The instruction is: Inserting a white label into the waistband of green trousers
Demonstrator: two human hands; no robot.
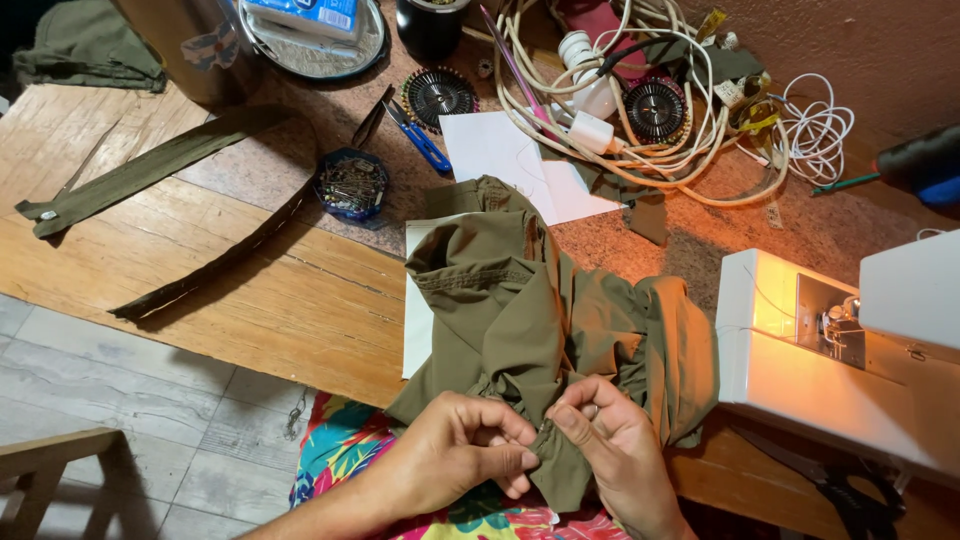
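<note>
While sewing machine (790,340) is glowing alongside, left hand (455,450) and right hand (610,440) are pinching olive cloth (520,310), fingers closed on fold.

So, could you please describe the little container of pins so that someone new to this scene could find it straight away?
Start at the white sewing machine on the right and look across the olive garment toward the top left of the table. Just beyond it sits the pin box, a small blue-rimmed container full of loose metal pins. The two round pin wheels nearby are flat black discs; this one is an open box.
</note>
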